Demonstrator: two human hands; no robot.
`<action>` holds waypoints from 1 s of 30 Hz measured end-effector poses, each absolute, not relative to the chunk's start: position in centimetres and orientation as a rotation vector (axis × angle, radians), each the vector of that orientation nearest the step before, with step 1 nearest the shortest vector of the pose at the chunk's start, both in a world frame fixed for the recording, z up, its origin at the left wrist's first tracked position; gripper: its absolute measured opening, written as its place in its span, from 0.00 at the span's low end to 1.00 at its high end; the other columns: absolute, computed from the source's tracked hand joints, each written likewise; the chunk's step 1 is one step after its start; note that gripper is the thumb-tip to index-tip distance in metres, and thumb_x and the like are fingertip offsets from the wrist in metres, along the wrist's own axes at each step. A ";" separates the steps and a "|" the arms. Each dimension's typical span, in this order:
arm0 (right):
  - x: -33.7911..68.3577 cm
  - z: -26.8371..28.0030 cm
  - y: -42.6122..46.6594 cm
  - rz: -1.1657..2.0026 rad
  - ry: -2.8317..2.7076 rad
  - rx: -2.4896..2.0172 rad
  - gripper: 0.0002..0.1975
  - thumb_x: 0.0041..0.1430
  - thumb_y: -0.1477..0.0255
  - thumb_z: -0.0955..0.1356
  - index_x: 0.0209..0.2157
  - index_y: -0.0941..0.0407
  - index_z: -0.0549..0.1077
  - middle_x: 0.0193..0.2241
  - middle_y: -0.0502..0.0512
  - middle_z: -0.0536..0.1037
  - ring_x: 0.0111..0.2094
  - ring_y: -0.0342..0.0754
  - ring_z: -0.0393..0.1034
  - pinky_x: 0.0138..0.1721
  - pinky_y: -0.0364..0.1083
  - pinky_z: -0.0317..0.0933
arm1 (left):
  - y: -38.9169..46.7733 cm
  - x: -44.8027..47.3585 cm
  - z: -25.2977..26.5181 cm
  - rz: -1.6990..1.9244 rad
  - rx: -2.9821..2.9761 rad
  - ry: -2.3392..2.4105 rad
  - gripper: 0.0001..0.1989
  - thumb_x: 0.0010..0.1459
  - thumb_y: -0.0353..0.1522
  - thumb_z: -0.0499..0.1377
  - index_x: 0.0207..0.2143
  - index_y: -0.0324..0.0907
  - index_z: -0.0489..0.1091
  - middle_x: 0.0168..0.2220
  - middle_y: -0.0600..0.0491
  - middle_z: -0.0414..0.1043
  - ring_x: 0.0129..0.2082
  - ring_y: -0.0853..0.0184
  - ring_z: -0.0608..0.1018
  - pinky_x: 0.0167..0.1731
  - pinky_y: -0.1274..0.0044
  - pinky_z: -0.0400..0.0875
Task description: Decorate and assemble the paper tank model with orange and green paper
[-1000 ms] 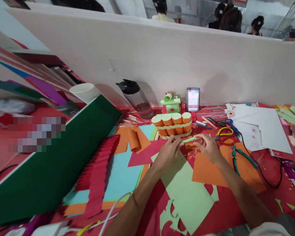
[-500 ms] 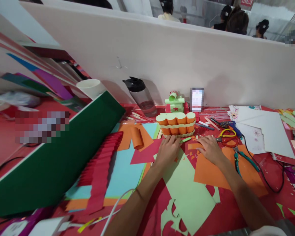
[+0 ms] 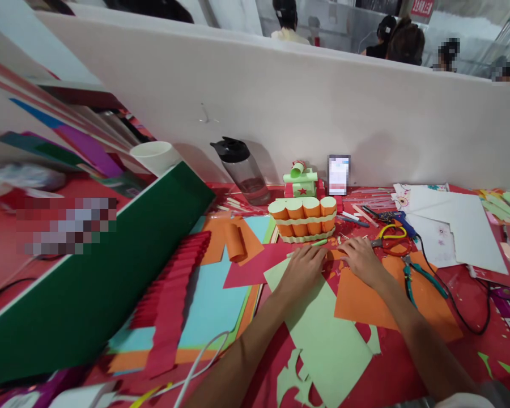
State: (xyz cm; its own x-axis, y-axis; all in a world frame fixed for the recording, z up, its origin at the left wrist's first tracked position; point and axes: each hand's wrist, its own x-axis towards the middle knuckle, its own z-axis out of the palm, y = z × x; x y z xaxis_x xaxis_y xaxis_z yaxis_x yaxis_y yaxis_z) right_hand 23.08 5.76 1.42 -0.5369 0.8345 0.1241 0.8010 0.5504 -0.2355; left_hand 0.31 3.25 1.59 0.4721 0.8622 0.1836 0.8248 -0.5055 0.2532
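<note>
A small orange paper strip (image 3: 334, 255) lies between my hands, close above the red table. My left hand (image 3: 305, 266) has its fingers together and bent down at the strip's left end; their tips are partly hidden. At the other end, my right hand (image 3: 360, 259) pinches the strip with thumb and fingers. Beneath my left forearm spreads a pale green paper sheet (image 3: 323, 334). Just beyond my hands stands a paper piece of orange rolls with pale green tops (image 3: 304, 218), bound by cream wavy bands. A thin green paper piece (image 3: 319, 242) lies in front of it.
Scissors (image 3: 393, 233), teal-handled pliers (image 3: 427, 279) and a blue glue gun (image 3: 406, 222) lie right. A bottle (image 3: 244, 173), a green paper model (image 3: 301, 184) and a phone (image 3: 339, 175) stand behind. A slanted green board (image 3: 106, 272) stands left.
My left hand has moved right, off the thin green piece and onto the left end of the orange strip. My right hand stays close to the same place. The view has tilted slightly.
</note>
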 end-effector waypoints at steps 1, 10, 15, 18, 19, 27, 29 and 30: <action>23.1 1.4 5.7 0.212 -2.568 -1.369 0.13 0.73 0.73 0.66 0.55 0.56 0.74 0.50 0.62 0.79 0.51 0.57 0.67 0.54 0.55 0.57 | 3.2 0.4 1.6 0.436 2.567 1.483 0.15 0.65 0.23 0.57 0.51 0.42 0.73 0.51 0.45 0.79 0.51 0.54 0.78 0.50 0.64 0.70; 22.9 1.5 5.5 0.203 -2.565 -1.337 0.14 0.72 0.80 0.63 0.53 0.56 0.74 0.47 0.60 0.79 0.47 0.55 0.69 0.52 0.54 0.58 | 3.1 0.6 1.3 0.493 2.498 1.465 0.21 0.63 0.20 0.54 0.55 0.41 0.72 0.55 0.42 0.78 0.53 0.53 0.78 0.53 0.61 0.71; 22.7 1.4 5.4 0.212 -2.538 -1.273 0.12 0.73 0.75 0.65 0.55 0.56 0.73 0.53 0.61 0.79 0.51 0.55 0.69 0.54 0.54 0.56 | 3.2 0.6 1.0 0.520 2.483 1.466 0.22 0.62 0.20 0.53 0.56 0.41 0.72 0.56 0.42 0.78 0.54 0.54 0.78 0.53 0.62 0.72; 22.5 1.3 5.4 0.188 -2.556 -1.252 0.11 0.73 0.76 0.65 0.53 0.56 0.74 0.50 0.60 0.80 0.50 0.55 0.70 0.53 0.54 0.56 | 3.2 0.6 0.8 0.528 2.482 1.470 0.22 0.62 0.19 0.53 0.56 0.41 0.72 0.56 0.42 0.78 0.54 0.53 0.79 0.53 0.62 0.72; 22.4 1.3 5.4 0.180 -2.562 -1.247 0.11 0.73 0.77 0.64 0.52 0.56 0.74 0.49 0.59 0.80 0.49 0.55 0.70 0.53 0.54 0.56 | 3.3 0.6 0.7 0.532 2.484 1.467 0.23 0.62 0.19 0.53 0.56 0.41 0.72 0.56 0.42 0.78 0.55 0.54 0.79 0.53 0.62 0.72; 22.3 1.0 5.6 0.099 -2.579 -1.200 0.12 0.73 0.80 0.63 0.50 0.56 0.75 0.45 0.58 0.81 0.46 0.53 0.70 0.51 0.52 0.56 | 3.4 0.4 0.4 0.568 2.495 1.477 0.24 0.62 0.19 0.53 0.58 0.41 0.71 0.56 0.42 0.78 0.55 0.52 0.79 0.52 0.61 0.73; 22.4 1.0 5.7 0.074 -2.597 -1.194 0.12 0.72 0.81 0.64 0.50 0.56 0.75 0.44 0.58 0.81 0.46 0.53 0.70 0.51 0.52 0.56 | 3.4 0.3 0.5 0.561 2.497 1.476 0.24 0.63 0.19 0.53 0.59 0.41 0.71 0.56 0.42 0.78 0.54 0.52 0.79 0.52 0.61 0.74; 22.4 1.0 5.7 0.065 -2.603 -1.195 0.12 0.71 0.81 0.64 0.51 0.56 0.75 0.44 0.58 0.81 0.46 0.53 0.71 0.50 0.52 0.55 | 3.4 0.3 0.5 0.555 2.500 1.477 0.24 0.63 0.20 0.53 0.59 0.41 0.71 0.57 0.42 0.78 0.54 0.52 0.79 0.52 0.61 0.74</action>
State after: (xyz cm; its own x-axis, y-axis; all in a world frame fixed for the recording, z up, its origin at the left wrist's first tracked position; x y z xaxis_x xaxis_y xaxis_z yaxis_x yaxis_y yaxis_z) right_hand 22.38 5.73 0.99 -0.6206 0.7498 0.2292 0.7374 0.6576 -0.1545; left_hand 0.32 3.39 0.51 0.4350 0.8725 0.2225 0.8033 -0.4877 0.3418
